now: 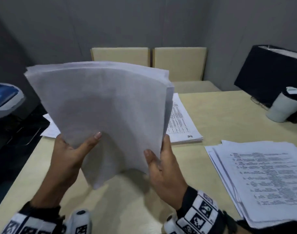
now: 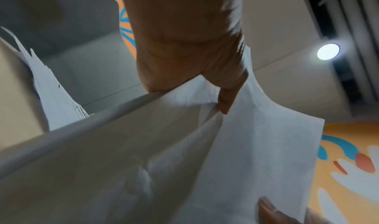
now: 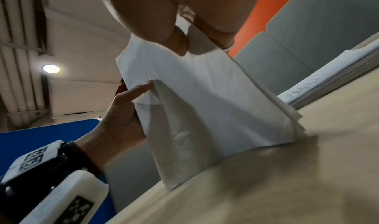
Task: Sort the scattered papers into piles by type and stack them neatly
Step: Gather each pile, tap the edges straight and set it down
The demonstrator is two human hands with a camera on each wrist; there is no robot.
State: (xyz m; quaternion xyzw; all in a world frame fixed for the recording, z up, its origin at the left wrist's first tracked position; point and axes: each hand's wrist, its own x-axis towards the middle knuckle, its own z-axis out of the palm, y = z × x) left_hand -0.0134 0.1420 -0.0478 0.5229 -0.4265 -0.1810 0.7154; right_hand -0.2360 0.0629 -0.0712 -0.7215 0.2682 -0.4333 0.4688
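Note:
A thick bundle of blank white sheets (image 1: 103, 107) stands almost upright over the beige table (image 1: 220, 112), its lower corner resting on the tabletop. My left hand (image 1: 76, 147) grips the bundle's lower left edge, thumb on the front. My right hand (image 1: 158, 157) grips the lower right edge, thumb in front and fingers behind. The right wrist view shows the bundle (image 3: 205, 106), its lower edge on the table, with the left hand (image 3: 119, 117) at its side. A neat printed stack (image 1: 183, 122) lies behind the bundle. A looser printed pile (image 1: 262, 179) lies at the right.
More sheets (image 1: 49, 129) peek out at the table's left edge, beside a black surface (image 1: 17, 135). A black box (image 1: 269, 73) and a white cup (image 1: 282, 107) stand at the far right. Two beige chairs (image 1: 147, 56) are behind the table. A blue-and-white device (image 1: 4, 98) is at the left.

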